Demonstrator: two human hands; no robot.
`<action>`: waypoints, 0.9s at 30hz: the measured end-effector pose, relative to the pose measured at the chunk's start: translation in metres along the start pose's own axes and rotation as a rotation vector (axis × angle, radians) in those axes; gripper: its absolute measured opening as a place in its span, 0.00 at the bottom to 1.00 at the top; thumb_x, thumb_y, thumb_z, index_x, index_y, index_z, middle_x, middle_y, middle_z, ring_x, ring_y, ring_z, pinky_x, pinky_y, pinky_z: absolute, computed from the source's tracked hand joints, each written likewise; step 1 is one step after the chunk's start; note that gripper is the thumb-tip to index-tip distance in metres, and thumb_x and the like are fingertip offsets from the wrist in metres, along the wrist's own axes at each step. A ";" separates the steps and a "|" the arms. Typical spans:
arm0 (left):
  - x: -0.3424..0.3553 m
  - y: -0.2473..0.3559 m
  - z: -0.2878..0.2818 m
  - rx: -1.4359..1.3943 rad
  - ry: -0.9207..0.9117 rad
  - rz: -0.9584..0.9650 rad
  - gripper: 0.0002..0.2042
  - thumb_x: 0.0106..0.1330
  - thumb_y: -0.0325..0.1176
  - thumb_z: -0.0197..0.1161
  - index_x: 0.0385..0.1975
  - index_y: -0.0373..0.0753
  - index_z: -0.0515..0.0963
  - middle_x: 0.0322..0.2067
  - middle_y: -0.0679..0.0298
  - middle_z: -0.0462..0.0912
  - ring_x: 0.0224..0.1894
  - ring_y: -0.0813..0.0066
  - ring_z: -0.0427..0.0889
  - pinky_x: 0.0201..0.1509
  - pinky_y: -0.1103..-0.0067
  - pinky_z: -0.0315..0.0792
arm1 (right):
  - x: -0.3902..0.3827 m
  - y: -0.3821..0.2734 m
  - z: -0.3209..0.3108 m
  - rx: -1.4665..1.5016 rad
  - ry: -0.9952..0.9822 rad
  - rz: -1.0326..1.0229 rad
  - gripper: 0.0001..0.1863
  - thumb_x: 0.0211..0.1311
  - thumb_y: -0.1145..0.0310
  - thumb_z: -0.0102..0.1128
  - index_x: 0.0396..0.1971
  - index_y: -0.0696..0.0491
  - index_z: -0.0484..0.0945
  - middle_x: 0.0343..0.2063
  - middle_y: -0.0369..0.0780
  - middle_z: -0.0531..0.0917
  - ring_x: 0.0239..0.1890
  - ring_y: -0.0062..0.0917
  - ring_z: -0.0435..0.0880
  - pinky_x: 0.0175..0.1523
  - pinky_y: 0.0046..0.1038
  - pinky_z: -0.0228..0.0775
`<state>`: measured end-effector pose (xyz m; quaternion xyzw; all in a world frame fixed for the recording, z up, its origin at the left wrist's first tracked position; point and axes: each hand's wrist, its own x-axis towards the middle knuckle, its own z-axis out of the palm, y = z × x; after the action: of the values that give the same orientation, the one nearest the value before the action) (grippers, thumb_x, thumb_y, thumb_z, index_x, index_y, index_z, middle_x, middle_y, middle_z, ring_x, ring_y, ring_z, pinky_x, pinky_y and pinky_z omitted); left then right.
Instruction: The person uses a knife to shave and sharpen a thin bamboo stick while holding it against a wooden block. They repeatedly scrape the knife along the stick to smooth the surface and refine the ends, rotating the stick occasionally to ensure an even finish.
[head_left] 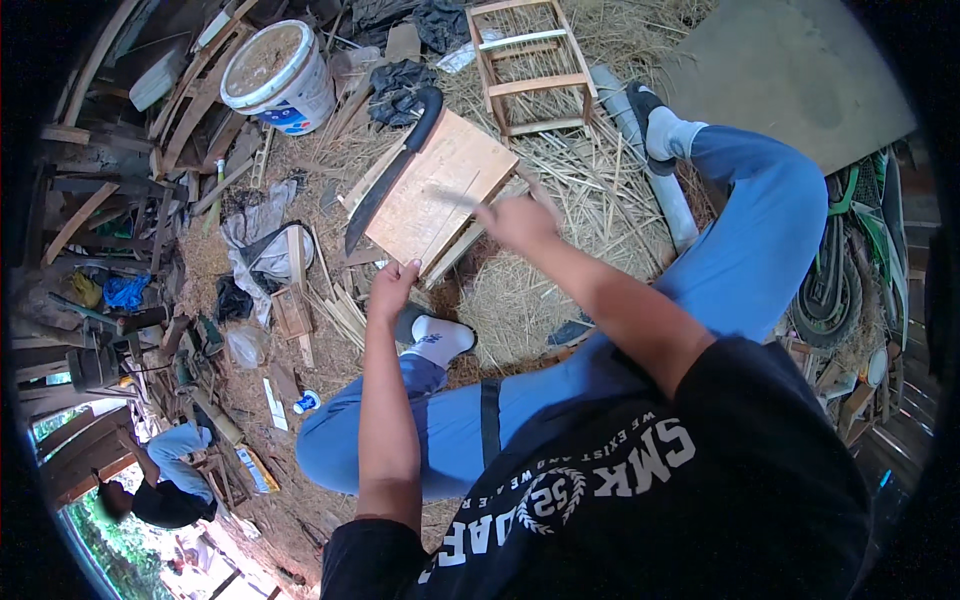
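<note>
A wooden board lies raised off the straw in front of me, like a low block table. Across its left side rests a machete with a dark curved handle. My left hand is closed at the board's near corner, its thumb on top, pinching a thin bamboo strip that slants over the board. My right hand is closed at the board's right edge. From it a knife, smeared by motion, points left above the board. The knife's handle is mostly hidden by my fingers.
Split bamboo sticks litter the ground right of the board. Beyond stand a wooden frame and a white bucket. A grey pipe lies near my right foot. A motorbike wheel is at right; another person sits far left.
</note>
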<state>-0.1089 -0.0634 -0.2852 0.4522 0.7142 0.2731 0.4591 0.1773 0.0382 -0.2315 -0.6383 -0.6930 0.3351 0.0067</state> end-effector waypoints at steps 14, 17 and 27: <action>0.001 0.010 0.003 0.051 0.009 0.005 0.22 0.68 0.47 0.69 0.17 0.41 0.70 0.16 0.74 0.68 0.22 0.83 0.62 0.26 0.77 0.60 | -0.011 -0.002 0.005 -0.162 -0.081 -0.137 0.34 0.72 0.38 0.45 0.37 0.55 0.88 0.35 0.46 0.89 0.42 0.43 0.88 0.47 0.45 0.79; 0.000 0.015 0.003 0.071 0.030 -0.001 0.22 0.68 0.47 0.69 0.17 0.41 0.70 0.16 0.74 0.68 0.22 0.83 0.62 0.27 0.77 0.60 | 0.012 0.010 -0.012 0.041 0.087 0.066 0.35 0.70 0.36 0.46 0.38 0.54 0.88 0.38 0.47 0.89 0.44 0.43 0.88 0.50 0.45 0.79; 0.001 -0.009 -0.001 0.074 0.020 0.010 0.23 0.67 0.47 0.70 0.17 0.41 0.69 0.16 0.74 0.67 0.22 0.83 0.61 0.26 0.77 0.60 | 0.002 0.000 0.007 -0.050 -0.043 -0.062 0.35 0.70 0.36 0.45 0.40 0.53 0.88 0.40 0.50 0.88 0.46 0.46 0.87 0.52 0.45 0.79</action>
<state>-0.1138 -0.0660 -0.2925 0.4698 0.7260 0.2534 0.4337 0.1737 0.0372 -0.2374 -0.6091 -0.7206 0.3309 -0.0140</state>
